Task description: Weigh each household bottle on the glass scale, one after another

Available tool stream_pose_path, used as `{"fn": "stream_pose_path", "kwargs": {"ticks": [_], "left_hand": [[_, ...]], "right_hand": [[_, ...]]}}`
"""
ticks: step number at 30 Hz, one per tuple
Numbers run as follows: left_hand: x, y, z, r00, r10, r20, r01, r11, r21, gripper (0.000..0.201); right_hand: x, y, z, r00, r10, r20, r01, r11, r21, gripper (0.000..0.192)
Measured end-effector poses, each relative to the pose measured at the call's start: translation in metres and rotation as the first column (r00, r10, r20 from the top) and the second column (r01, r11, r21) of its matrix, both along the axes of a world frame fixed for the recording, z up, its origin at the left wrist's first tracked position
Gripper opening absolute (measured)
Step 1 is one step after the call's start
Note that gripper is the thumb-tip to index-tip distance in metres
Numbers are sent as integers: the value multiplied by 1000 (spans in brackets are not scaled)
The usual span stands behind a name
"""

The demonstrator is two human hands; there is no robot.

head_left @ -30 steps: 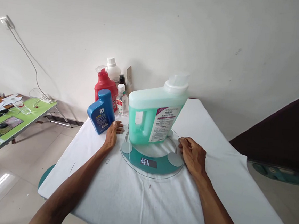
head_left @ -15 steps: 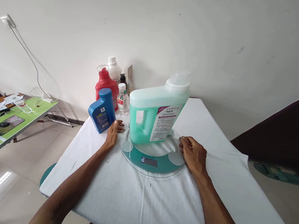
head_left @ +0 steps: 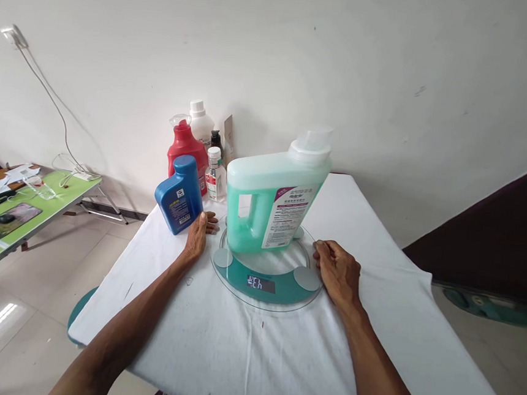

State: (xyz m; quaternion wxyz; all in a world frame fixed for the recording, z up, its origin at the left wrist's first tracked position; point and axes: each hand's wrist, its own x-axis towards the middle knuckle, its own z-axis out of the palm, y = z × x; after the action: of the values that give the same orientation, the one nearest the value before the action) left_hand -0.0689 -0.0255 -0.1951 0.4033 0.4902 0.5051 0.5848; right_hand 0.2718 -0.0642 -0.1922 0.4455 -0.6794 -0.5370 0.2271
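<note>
A large jug of green liquid with a frosted white cap stands tilted in view on a round glass bathroom scale. The scale's display is lit and shows characters. By the scale's left rim rests my left hand, open, fingers stretched toward the glass, nothing held. Behind it, close to the fingers, is a blue bottle. My right hand lies at the right rim, its fingers curled and pinched at the glass edge; the fingertips are partly hidden.
Behind the blue bottle are a red bottle, a white bottle, a clear bottle and a dark pump bottle near the wall. White cloth covers the table. A green desk stands at left.
The scale's display now shows larger bright characters beside the small ones. Both hands and the jug keep their places; the view has shifted slightly.
</note>
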Motion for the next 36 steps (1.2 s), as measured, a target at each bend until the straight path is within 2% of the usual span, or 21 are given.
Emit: {"fn": "stream_pose_path", "kwargs": {"ticks": [36], "left_hand": [[-1,1,-5,1000,2,-29,-1,1000,28,93]], "right_hand": [[-1,1,1,1000,-7,-3,7,1000,-22,36]]}}
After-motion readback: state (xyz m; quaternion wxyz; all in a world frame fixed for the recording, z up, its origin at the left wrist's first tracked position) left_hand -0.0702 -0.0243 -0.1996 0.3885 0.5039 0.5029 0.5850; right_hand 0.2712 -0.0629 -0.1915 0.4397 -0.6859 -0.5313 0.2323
